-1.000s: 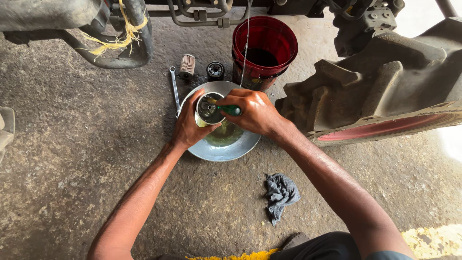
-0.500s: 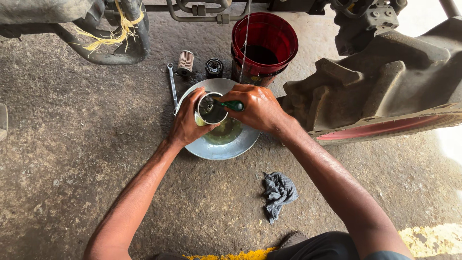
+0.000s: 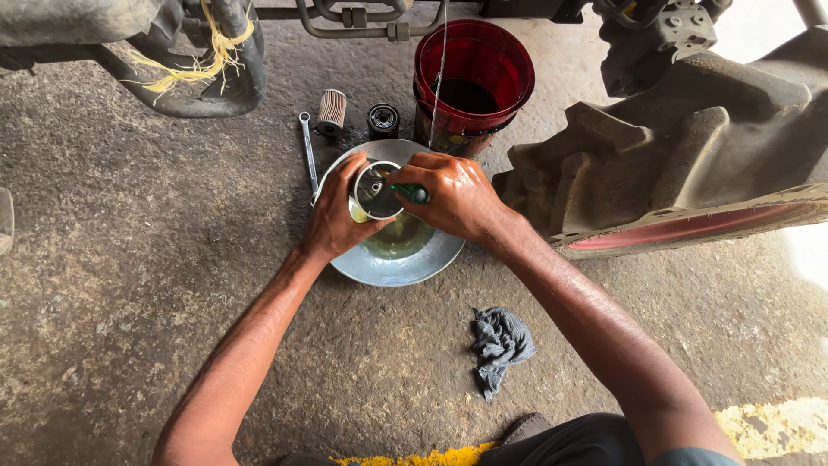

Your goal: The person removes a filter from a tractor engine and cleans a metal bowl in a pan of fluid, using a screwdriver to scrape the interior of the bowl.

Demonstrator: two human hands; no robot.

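Note:
My left hand (image 3: 335, 217) grips a small metal cup-shaped housing (image 3: 377, 192) held over a shallow metal bowl (image 3: 392, 264) that holds greenish liquid. My right hand (image 3: 453, 196) holds a green-handled brush (image 3: 410, 192) whose tip reaches into the housing. Both hands are wet and hover above the bowl, which rests on the concrete floor.
A red bucket (image 3: 473, 73) of dark liquid stands behind the bowl, a thin stream falling into it. A wrench (image 3: 307, 147), a paper filter element (image 3: 331, 110) and a black cap (image 3: 383, 119) lie at the back. A grey rag (image 3: 502, 345) lies front right. A large tyre (image 3: 681, 164) is right.
The hands and housing stay over the bowl; the brush has shifted slightly inside the housing. The view has tilted a little.

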